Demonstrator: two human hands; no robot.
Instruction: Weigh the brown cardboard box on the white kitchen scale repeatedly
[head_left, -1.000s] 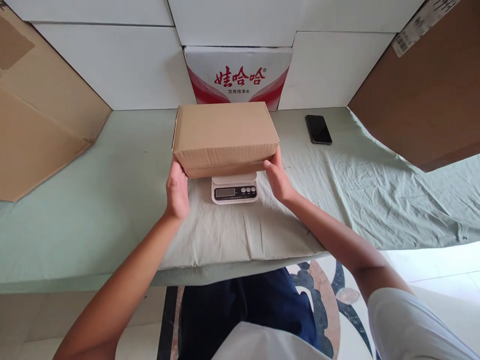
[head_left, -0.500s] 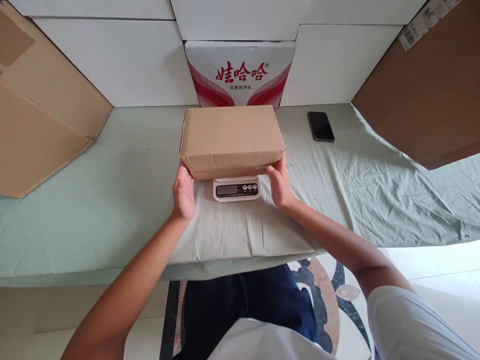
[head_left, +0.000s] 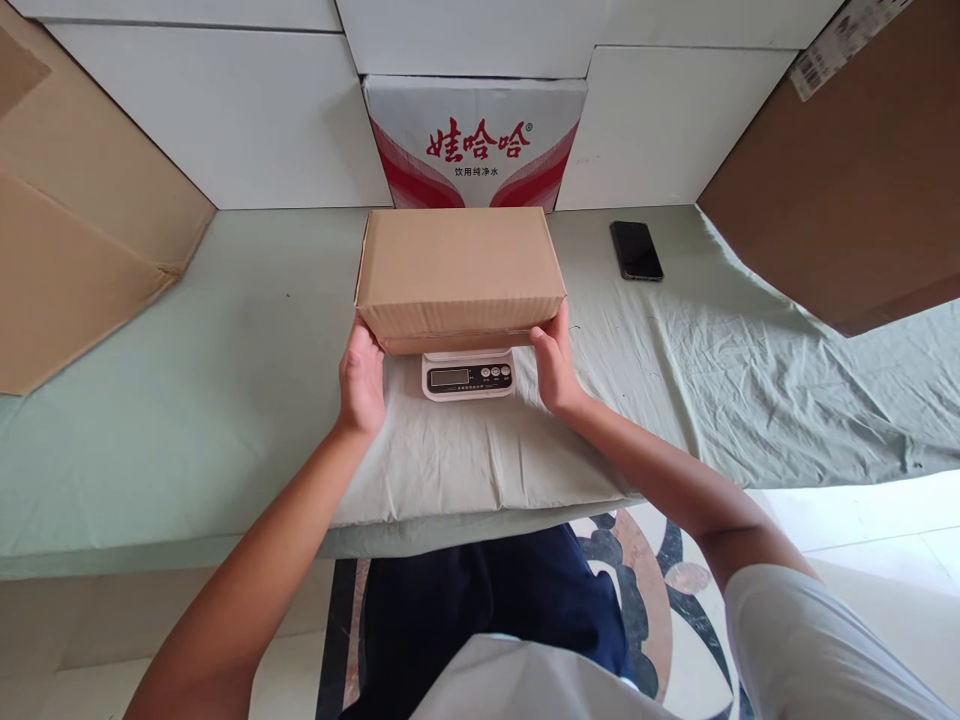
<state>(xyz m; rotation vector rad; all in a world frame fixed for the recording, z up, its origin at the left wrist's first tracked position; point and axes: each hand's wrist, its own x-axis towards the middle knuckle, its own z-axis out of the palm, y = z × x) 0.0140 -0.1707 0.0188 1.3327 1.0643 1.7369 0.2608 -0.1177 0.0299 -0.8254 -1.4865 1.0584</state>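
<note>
The cardboard box [head_left: 459, 270] sits closed on top of the small white scale [head_left: 468, 374], at the middle of the bench [head_left: 225, 400], which a pale green sheet covers. We see the left hand [head_left: 361, 380] gripping the box's near left corner and the right hand [head_left: 553, 365] gripping its near right corner. Behind the box stands a red-and-white carton [head_left: 476, 140]; a dark phone [head_left: 636, 250] lies well apart to the right.
</note>
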